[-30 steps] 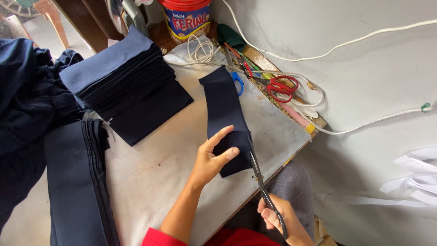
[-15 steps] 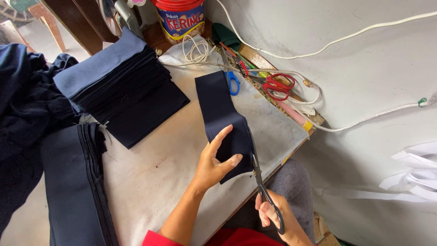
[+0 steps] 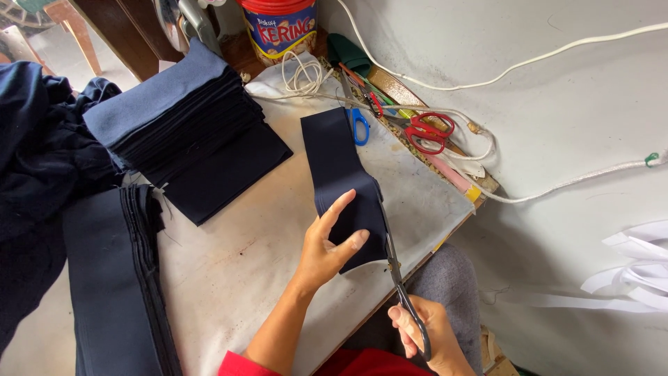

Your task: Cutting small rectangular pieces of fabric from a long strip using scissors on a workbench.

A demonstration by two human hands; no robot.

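Note:
My left hand grips the near end of a folded strip of dark navy fabric that lies along the white table. The thumb rests on top of the cloth. My right hand holds black-handled scissors at the table's near edge. Their blades run along the right side of the navy strip, touching its near right corner.
A tall stack of navy cloth pieces sits at the back left, and a longer pile lies at the near left. Red scissors, blue scissors, a coiled cord and a red-lidded bucket line the wall side.
The scissors have advanced a little along the strip's right edge. My left hand keeps its hold on the fabric's near end.

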